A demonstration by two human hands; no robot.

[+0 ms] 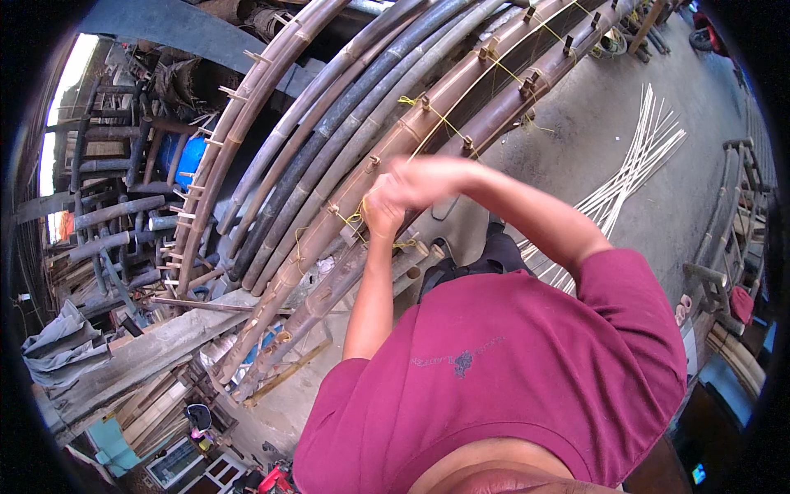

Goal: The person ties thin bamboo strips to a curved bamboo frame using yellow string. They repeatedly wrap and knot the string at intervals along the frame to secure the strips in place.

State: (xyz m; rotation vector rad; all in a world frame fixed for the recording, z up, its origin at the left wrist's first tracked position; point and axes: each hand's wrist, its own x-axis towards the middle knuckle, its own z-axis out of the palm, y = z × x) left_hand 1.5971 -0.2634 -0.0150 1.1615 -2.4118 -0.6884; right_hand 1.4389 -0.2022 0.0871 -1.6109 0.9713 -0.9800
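Observation:
My left hand (383, 207) is closed in a fist above a brown bamboo pole (393, 146). What its fingers hold, if anything, is hidden. Yellow cord (354, 217) lies looped around the pole right beside that fist. Over and against the left hand is my right hand (429, 180), smeared by motion, so its fingers cannot be read. A second bamboo pole (498, 123) runs parallel on the near side, with short wooden pegs (527, 85) standing up along it. More yellow cord (444, 120) stretches between the two poles.
Several dark bamboo poles (329, 123) lie beyond, next to a pole with pale pegs (234, 132). A bundle of thin pale strips (638, 156) rests on the concrete floor at the right. A weathered beam (156, 350) crosses at left, near a blue container (192, 158).

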